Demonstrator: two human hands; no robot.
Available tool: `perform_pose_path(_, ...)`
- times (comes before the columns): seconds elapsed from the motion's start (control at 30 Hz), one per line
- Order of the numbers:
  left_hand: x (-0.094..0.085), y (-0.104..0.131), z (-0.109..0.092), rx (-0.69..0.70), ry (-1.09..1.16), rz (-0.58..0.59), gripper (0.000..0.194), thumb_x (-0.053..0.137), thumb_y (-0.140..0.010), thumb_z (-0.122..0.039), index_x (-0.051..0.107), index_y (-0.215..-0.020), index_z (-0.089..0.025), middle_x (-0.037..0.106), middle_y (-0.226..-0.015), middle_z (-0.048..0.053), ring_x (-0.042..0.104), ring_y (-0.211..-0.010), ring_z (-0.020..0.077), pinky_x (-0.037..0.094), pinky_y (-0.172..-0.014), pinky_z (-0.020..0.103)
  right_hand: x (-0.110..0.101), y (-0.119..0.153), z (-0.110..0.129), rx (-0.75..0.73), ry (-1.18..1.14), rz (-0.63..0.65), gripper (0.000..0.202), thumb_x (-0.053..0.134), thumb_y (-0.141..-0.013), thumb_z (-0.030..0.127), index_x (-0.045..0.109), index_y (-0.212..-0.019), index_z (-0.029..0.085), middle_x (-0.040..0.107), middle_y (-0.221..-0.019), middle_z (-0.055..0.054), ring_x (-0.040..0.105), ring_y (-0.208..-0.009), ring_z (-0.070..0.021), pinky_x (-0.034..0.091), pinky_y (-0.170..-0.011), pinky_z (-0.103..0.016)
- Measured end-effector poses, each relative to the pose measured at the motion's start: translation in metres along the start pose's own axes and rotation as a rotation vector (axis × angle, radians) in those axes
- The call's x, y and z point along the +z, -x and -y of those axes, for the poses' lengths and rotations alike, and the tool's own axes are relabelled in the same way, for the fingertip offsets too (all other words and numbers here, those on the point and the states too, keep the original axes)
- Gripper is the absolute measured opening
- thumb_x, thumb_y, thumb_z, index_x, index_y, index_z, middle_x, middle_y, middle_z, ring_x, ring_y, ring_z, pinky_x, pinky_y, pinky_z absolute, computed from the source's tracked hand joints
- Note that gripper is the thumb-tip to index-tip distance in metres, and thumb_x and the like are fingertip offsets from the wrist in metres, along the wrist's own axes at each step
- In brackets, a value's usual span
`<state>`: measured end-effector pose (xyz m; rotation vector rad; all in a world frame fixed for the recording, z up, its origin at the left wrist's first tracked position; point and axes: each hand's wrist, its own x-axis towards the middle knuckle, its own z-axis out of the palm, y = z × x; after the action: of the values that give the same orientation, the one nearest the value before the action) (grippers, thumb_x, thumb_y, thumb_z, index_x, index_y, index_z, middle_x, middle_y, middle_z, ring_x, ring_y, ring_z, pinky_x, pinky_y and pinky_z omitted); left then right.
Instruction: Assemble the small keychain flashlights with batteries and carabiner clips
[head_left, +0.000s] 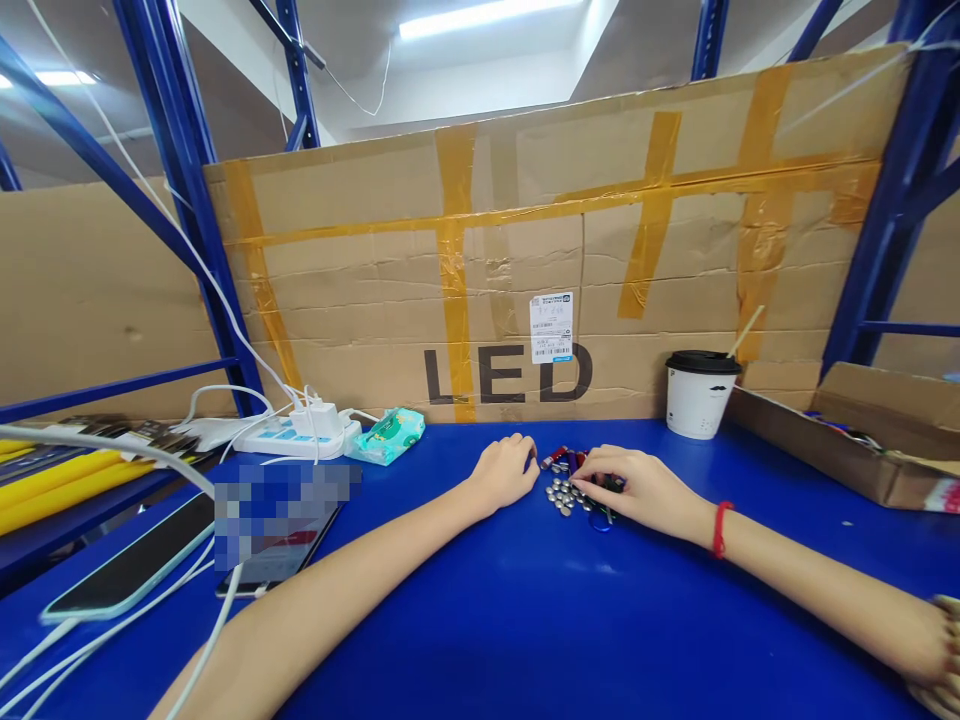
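Note:
My left hand (504,474) rests on the blue tabletop (480,620) just left of a small pile. Its fingers curl inward, and whatever they may hold is hidden. Small round silver pieces (561,496) lie heaped between my hands. Behind them are small shiny red tubes (555,458), and other dark coloured pieces sit partly under my right hand (637,485). That hand reaches in from the right with thumb and fingertips pinched together at the pile. What is between them is too small to make out. A blue ring-shaped piece (600,522) lies below the right fingers.
A white lidded cup (697,398) with a straw stands at the back right, beside an open cardboard box (847,435). On the left are two phones, white cables, a power strip (262,437) and a green packet (391,436). A cardboard wall (360,310) closes off the back.

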<state>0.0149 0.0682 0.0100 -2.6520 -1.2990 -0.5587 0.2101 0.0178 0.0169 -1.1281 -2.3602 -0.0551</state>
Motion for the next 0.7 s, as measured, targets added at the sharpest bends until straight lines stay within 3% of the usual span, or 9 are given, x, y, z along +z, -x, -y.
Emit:
perform_pose_path(0.13,0.001,-0.001,0.001,-0.003,0.042,0.017,0.017,0.036,-0.084,-0.021,0.051,-0.091,-0.018,0.062,-0.092,0.005,0.058,-0.086,0.0198,0.046,-0.075,0.033,0.0,-0.001,0.002,0.016,-0.029,-0.017,0.027,0.043,-0.084,0.037,0.066,-0.084,0.024,0.064,-0.081,-0.004,0.058,-0.073,-0.0162,0.046,-0.065,-0.027)
perform_pose_path(0.23,0.002,-0.001,0.001,-0.008,0.048,0.018,0.017,0.036,-0.083,-0.021,0.051,-0.091,-0.018,0.062,-0.091,0.004,0.058,-0.086,0.0199,0.046,-0.075,0.033,-0.002,-0.002,0.008,0.029,-0.137,-0.098,0.031,0.041,-0.084,0.04,0.066,-0.082,0.022,0.064,-0.082,-0.004,0.058,-0.073,-0.0159,0.045,-0.063,-0.026)
perform_pose_path(0.37,0.002,-0.002,0.002,-0.004,0.065,0.021,0.016,0.037,-0.083,-0.021,0.05,-0.091,-0.019,0.062,-0.091,0.004,0.058,-0.087,0.0192,0.045,-0.075,0.032,-0.006,-0.002,0.022,0.243,-0.501,-0.207,0.04,0.042,-0.082,0.047,0.06,-0.064,0.017,0.06,-0.06,-0.002,0.054,-0.053,-0.012,0.041,-0.049,-0.023)
perform_pose_path(0.5,0.003,-0.003,0.003,0.001,0.074,0.017,0.016,0.037,-0.083,-0.02,0.05,-0.092,-0.019,0.062,-0.089,0.003,0.058,-0.084,0.0188,0.045,-0.073,0.031,-0.007,-0.002,0.033,0.303,-0.849,-0.183,0.052,0.043,-0.08,0.051,0.037,-0.041,0.018,0.038,-0.035,0.005,0.04,-0.033,-0.0064,0.034,-0.04,-0.021)
perform_pose_path(0.7,0.004,-0.004,0.004,0.018,0.079,0.005,0.015,0.038,-0.082,-0.019,0.05,-0.089,-0.019,0.061,-0.082,0.002,0.058,-0.078,0.0179,0.044,-0.068,0.029,-0.005,-0.003,0.039,0.431,-1.142,-0.093,0.053,0.049,-0.077,0.052,0.024,-0.043,0.02,0.024,-0.035,0.009,0.027,-0.027,-0.0028,0.025,-0.03,-0.018)
